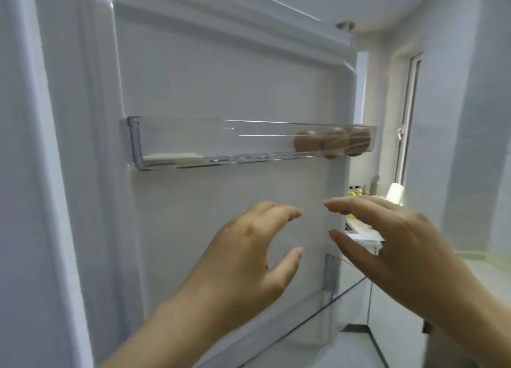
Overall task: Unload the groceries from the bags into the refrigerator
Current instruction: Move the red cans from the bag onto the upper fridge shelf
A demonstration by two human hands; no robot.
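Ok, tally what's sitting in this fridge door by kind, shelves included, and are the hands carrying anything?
Brown eggs: 3
White flat piece: 1
Clear door shelves: 2, the upper shelf and the lower shelf
Total: 6
Left hand and right hand hold nothing.

Clear door shelf [177, 135] holds three brown eggs [333, 144], right end.

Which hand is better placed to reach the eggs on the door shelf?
Right, likely: the right hand sits just below the eggs at the right end of the door shelf; the left hand is further left. Both empty.
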